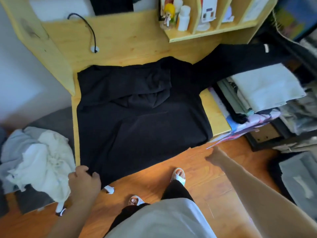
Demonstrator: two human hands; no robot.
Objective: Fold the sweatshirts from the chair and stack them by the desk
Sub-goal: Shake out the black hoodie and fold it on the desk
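Pale wood desk [137, 43] against a white wall, orange-brown floor [197, 177] below. Far left, on a grey chair [56, 121]: heap of white and pale blue sweatshirts [39, 157], crumpled, unfolded. Just right of the heap, left hand [84, 182] at the desk's near left corner, fingers curled round the hem of a black sweatshirt [137, 127], gripping it. Spread flat across the desk, that sweatshirt, hem hanging over the near edge, hood bunched in the upper middle, one sleeve folded in on the left, the other stretched out to the upper right with a small white tag near the cuff. White scrap [109, 189] on the floor just below the hem. Behind, black cable [89, 30] running down to a white grommet in the desk top. Further right, shelf unit [205, 31] with white bottles [183, 18] and a small yellow-haired figure [169, 12]. Lower centre, two feet in white sandals [178, 175], black trousers, grey shirt. Right hand [215, 156] blurred, off the cloth, near the sweatshirt's lower right corner, fingers apart and holding nothing. Far right, at the desk's end: stack of folded pale cloth [267, 86] on top of books and papers, grey bin [301, 181] lower down.
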